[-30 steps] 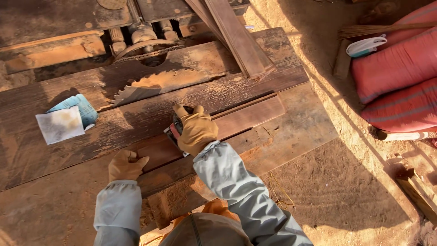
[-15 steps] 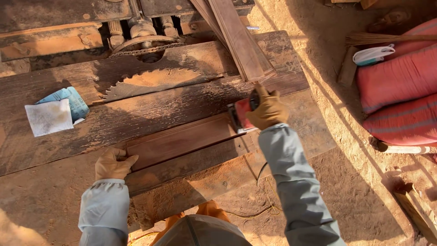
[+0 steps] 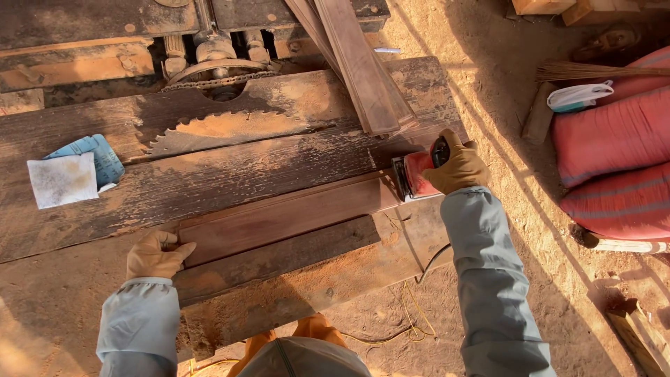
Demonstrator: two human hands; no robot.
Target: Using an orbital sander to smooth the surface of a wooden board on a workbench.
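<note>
Sander [image 3: 417, 174], clamped in the gloved right hand [image 3: 457, 167], has slid to the plank's [image 3: 279, 216] right end at mid-frame, while the left hand [image 3: 155, 255] presses flat on its left end.

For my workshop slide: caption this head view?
Gloved right hand runs a red sander along a board; left hand steadies it.

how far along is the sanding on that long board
Done: the board looks smooth and even reddish along its visible length. In hand: the right hand holds the red sander at the board's far right end, while the left hand steadies the left end. What remains cannot be told.
</note>
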